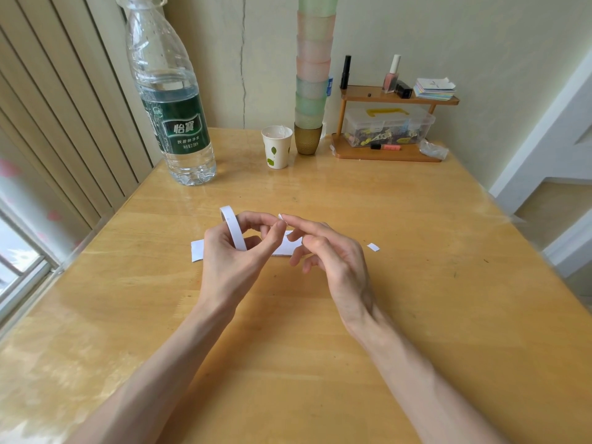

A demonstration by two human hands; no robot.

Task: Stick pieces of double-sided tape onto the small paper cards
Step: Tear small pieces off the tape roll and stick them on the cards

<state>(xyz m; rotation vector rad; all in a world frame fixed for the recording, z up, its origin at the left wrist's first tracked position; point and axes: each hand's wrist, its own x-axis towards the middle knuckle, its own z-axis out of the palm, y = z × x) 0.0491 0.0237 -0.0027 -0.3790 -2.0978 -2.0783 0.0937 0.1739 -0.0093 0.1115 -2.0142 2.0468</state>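
Note:
My left hand [237,251] grips a white roll of double-sided tape [233,228], held upright above the middle of the wooden table [416,219]. My right hand [323,251] meets it from the right, and a small white tape end [281,216] shows between the fingertips of both hands. Beneath the hands lies a white paper card [198,250], partly hidden by them. A small white paper piece [373,247] lies on the table to the right of my right hand.
A large water bottle [173,100] stands at the back left. Behind the hands are a paper cup [277,147], a tall stack of coloured cups [312,75] and a small wooden shelf [389,123] with a plastic box and bottles.

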